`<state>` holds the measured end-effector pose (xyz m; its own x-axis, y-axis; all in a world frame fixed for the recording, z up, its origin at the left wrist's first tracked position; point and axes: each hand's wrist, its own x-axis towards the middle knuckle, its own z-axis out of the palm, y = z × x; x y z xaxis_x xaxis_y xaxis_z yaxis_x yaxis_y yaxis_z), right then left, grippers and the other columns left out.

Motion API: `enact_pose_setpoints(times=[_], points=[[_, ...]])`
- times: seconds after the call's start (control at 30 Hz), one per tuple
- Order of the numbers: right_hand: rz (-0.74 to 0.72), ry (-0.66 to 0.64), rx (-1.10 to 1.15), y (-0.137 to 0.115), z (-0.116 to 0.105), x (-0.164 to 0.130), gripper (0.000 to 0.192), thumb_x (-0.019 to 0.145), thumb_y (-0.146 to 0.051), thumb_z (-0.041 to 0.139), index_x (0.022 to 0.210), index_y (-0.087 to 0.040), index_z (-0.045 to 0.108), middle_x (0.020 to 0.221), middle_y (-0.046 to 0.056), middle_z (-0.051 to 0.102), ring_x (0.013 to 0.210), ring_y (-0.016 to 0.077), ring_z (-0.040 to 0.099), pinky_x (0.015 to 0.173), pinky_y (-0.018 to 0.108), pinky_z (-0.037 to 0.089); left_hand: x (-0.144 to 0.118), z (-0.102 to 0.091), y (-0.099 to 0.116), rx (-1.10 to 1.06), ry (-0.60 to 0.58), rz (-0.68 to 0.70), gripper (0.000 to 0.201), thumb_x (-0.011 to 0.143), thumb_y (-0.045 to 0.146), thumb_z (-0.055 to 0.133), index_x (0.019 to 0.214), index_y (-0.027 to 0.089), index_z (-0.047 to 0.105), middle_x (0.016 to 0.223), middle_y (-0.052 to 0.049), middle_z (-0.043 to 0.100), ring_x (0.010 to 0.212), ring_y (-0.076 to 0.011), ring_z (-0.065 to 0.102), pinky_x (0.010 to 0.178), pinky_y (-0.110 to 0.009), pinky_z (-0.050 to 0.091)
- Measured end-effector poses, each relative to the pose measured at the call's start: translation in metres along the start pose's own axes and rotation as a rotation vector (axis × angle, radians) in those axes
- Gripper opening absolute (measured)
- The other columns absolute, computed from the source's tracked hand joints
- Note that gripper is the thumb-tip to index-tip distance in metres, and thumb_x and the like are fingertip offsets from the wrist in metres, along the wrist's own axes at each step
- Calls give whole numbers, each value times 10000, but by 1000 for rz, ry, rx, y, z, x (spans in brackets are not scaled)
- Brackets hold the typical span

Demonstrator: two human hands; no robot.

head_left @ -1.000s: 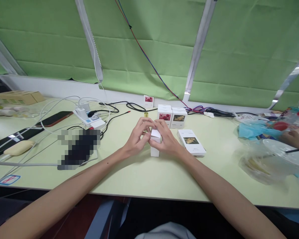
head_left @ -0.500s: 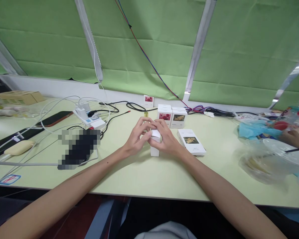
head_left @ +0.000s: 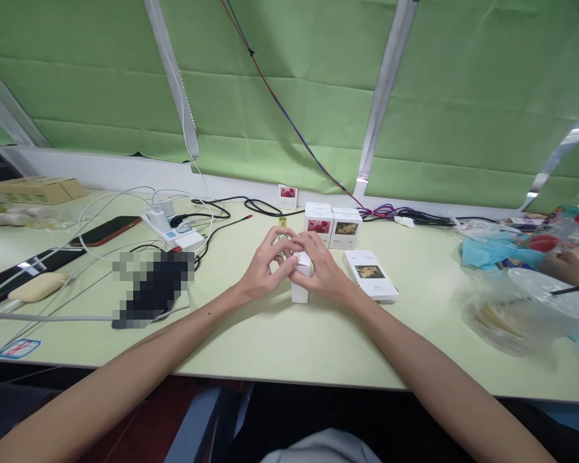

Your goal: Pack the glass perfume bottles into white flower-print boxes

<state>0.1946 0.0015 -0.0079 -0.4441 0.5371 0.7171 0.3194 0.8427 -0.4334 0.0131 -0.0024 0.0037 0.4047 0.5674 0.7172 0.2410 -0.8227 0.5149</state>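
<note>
A small white box [head_left: 300,283] stands upright on the pale green table [head_left: 280,334], near the middle. My left hand [head_left: 265,267] grips its left side and top, fingers curled over the upper flap. My right hand [head_left: 321,270] holds the right side, thumb and fingers on the top. Just behind my fingers a small gold cap [head_left: 282,222] stands on the table. Two upright white boxes, one with a red flower picture [head_left: 318,224] and one with a yellow picture [head_left: 346,227], stand behind. A flat white box [head_left: 370,275] lies to the right.
Cables, a white power strip [head_left: 174,233], a phone [head_left: 105,230] and a dark pouch [head_left: 152,289] crowd the left. A cardboard box [head_left: 41,188] is far left. At the right edge sit plastic bags [head_left: 506,308] and another person's hand [head_left: 576,265].
My fingers have shifted slightly on the top of the white box; the box and both arms stay in place.
</note>
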Motion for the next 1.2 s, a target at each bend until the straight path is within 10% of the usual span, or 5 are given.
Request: enact_pose_setpoints(times=[1.2], points=[[-26,2,-8,2,-1,1,449,860,-254,647,1285,-245,500,1216,101,571,1176,265,561,1001,470,499,-1,2,0,-23,44,18,226,945,381,592,985,184,694,1208,-125,531,904,-168,625,644,-267,592]])
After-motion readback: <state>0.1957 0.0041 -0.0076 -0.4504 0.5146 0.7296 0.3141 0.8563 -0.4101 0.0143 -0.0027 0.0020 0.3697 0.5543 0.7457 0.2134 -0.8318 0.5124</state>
